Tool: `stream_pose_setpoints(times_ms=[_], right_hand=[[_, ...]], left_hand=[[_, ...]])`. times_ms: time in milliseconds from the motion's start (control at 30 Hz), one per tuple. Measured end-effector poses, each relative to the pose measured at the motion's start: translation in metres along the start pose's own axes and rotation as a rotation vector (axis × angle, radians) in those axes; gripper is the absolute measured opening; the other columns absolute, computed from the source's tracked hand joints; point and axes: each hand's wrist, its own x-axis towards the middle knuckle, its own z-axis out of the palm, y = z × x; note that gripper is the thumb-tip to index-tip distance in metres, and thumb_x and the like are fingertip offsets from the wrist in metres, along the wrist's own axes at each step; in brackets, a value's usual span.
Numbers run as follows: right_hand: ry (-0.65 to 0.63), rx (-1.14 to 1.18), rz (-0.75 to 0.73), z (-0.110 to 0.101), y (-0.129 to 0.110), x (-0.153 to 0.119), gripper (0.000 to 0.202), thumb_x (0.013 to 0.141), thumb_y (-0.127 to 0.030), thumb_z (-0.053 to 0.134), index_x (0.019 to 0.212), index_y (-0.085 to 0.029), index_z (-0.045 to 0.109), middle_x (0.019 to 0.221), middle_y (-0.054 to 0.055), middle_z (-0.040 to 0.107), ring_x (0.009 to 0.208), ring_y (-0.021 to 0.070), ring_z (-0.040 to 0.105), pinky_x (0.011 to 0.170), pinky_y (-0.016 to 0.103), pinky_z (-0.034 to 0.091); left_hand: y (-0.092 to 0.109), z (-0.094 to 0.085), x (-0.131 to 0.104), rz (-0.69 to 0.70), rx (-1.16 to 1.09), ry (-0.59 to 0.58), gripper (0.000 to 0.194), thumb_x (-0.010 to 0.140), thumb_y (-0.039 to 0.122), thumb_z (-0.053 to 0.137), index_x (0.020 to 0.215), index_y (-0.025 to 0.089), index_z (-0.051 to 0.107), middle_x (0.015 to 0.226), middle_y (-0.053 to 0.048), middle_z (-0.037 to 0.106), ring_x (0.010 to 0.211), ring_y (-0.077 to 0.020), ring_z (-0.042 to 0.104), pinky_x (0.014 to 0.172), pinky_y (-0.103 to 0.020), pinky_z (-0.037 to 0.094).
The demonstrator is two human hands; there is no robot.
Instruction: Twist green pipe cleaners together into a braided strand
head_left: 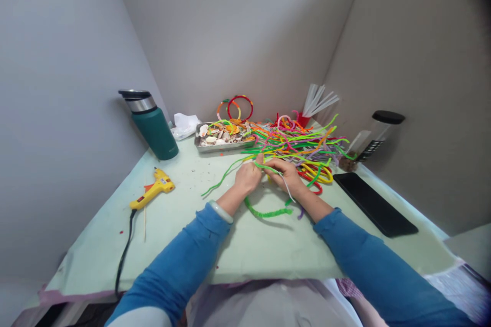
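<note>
My left hand (249,176) and my right hand (284,173) meet over the middle of the table, fingers closed in a pinch on a green pipe cleaner (226,172). One end of it trails out to the left; a pale strand (287,188) hangs below my right hand. Under my hands a thicker green fuzzy strip (268,213) curves above the cloth, its upper end hidden behind them. A short purple pipe cleaner (301,212) shows beside my right wrist. Just beyond my fingers lies a heap of coloured pipe cleaners (295,138).
A yellow glue gun (153,189) with a black cord lies at left, near a green bottle (155,127). A metal tray (224,147) of shells and two wrapped rings (240,107) are at the back. At right are a black phone (374,203), a clear bottle (378,133) and glue sticks (316,99).
</note>
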Motion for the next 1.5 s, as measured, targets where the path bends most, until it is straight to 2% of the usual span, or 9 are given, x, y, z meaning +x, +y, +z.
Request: stream_pose_setpoints(times_ms=[133, 233, 433, 567, 633, 833, 1000, 1233, 1500], right_hand=[[-0.03, -0.012, 0.025, 0.001, -0.005, 0.0, 0.016, 0.08, -0.029, 0.053, 0.076, -0.018, 0.064, 0.075, 0.004, 0.063, 0.067, 0.0145, 0.056, 0.064, 0.026, 0.045], [-0.042, -0.005, 0.061, 0.001, -0.006, 0.001, 0.016, 0.079, -0.029, 0.053, 0.073, -0.017, 0.063, 0.072, 0.004, 0.062, 0.065, 0.014, 0.055, 0.063, 0.025, 0.044], [0.031, 0.055, 0.187, -0.002, 0.003, 0.0, 0.02, 0.079, -0.03, 0.049, 0.082, -0.016, 0.064, 0.072, 0.002, 0.062, 0.065, 0.0143, 0.056, 0.059, 0.025, 0.044], [0.07, 0.037, 0.215, 0.0, 0.013, -0.001, 0.019, 0.077, -0.03, 0.051, 0.075, -0.016, 0.063, 0.067, 0.002, 0.06, 0.063, 0.0138, 0.055, 0.057, 0.024, 0.043], [0.088, 0.049, 0.235, 0.001, 0.014, -0.001, 0.019, 0.077, -0.032, 0.052, 0.075, -0.016, 0.062, 0.067, 0.002, 0.06, 0.063, 0.0136, 0.055, 0.056, 0.024, 0.043], [0.101, 0.088, 0.24, 0.001, 0.007, 0.0, 0.022, 0.079, -0.036, 0.051, 0.081, -0.016, 0.061, 0.074, 0.002, 0.061, 0.064, 0.0131, 0.055, 0.057, 0.024, 0.043], [0.064, 0.078, 0.234, 0.0, 0.006, 0.0, 0.022, 0.08, -0.034, 0.049, 0.085, -0.016, 0.061, 0.073, 0.002, 0.06, 0.066, 0.014, 0.055, 0.058, 0.024, 0.043], [0.063, 0.043, 0.207, 0.0, 0.004, -0.001, 0.023, 0.081, -0.035, 0.048, 0.089, -0.017, 0.061, 0.08, 0.003, 0.061, 0.069, 0.0142, 0.056, 0.063, 0.026, 0.044], [0.085, -0.016, 0.235, 0.001, 0.011, -0.001, 0.027, 0.083, -0.039, 0.045, 0.078, -0.017, 0.06, 0.067, 0.001, 0.056, 0.062, 0.013, 0.052, 0.056, 0.023, 0.041]], left_hand=[[-0.006, 0.0, 0.005, -0.044, -0.206, 0.061, 0.076, 0.084, 0.058, 0.005, 0.08, 0.016, 0.069, 0.076, -0.008, 0.067, 0.077, -0.0176, 0.06, 0.071, -0.026, 0.043], [-0.01, 0.0, 0.01, -0.115, -0.349, 0.033, 0.078, 0.083, 0.06, 0.005, 0.081, 0.015, 0.069, 0.072, -0.008, 0.066, 0.069, -0.0158, 0.058, 0.064, -0.025, 0.044], [-0.01, 0.007, 0.012, 0.006, -0.443, -0.148, 0.054, 0.074, 0.062, 0.04, 0.077, 0.012, 0.062, 0.06, -0.003, 0.059, 0.048, -0.0094, 0.05, 0.047, -0.022, 0.04], [-0.008, 0.009, 0.009, 0.032, -0.62, -0.309, 0.045, 0.075, 0.056, 0.044, 0.08, 0.012, 0.054, 0.058, -0.001, 0.055, 0.047, -0.0091, 0.052, 0.046, -0.021, 0.042], [-0.007, 0.009, 0.008, 0.024, -0.712, -0.335, 0.041, 0.075, 0.053, 0.048, 0.08, 0.013, 0.051, 0.058, 0.001, 0.053, 0.045, -0.0079, 0.05, 0.045, -0.02, 0.042], [-0.007, 0.007, 0.007, 0.038, -0.793, -0.238, 0.036, 0.072, 0.049, 0.054, 0.074, 0.013, 0.047, 0.058, 0.004, 0.046, 0.039, -0.0035, 0.04, 0.038, -0.017, 0.035], [-0.012, 0.008, 0.01, -0.008, -0.665, -0.157, 0.037, 0.076, 0.049, 0.047, 0.068, 0.013, 0.049, 0.047, 0.006, 0.039, 0.037, -0.003, 0.033, 0.037, -0.017, 0.024], [-0.018, 0.012, 0.014, 0.018, -0.495, -0.108, 0.033, 0.075, 0.044, 0.047, 0.065, 0.013, 0.053, 0.051, 0.004, 0.045, 0.045, -0.0048, 0.035, 0.043, -0.018, 0.025], [-0.017, 0.013, 0.014, 0.088, -0.467, -0.103, 0.027, 0.075, 0.039, 0.048, 0.062, 0.015, 0.049, 0.048, 0.005, 0.039, 0.048, -0.0067, 0.035, 0.046, -0.019, 0.026]])
